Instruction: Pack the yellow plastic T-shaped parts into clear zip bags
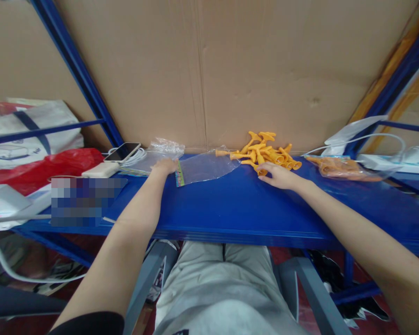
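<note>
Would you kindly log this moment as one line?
left hand: on clear bag | right hand: fingertips at orange plastic pieces | blue shelf: phone far left

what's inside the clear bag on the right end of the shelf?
The clear bag holds orange plastic pieces like the loose pile by the right hand. Their number can't be told: they overlap and the film blurs them.

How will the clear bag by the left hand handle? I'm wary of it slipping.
The clear bag looks thin and wrinkled, so probably floppy and very light. Its glossy film on the smooth blue shelf likely slides easily. The left hand rests on its edge.
</note>
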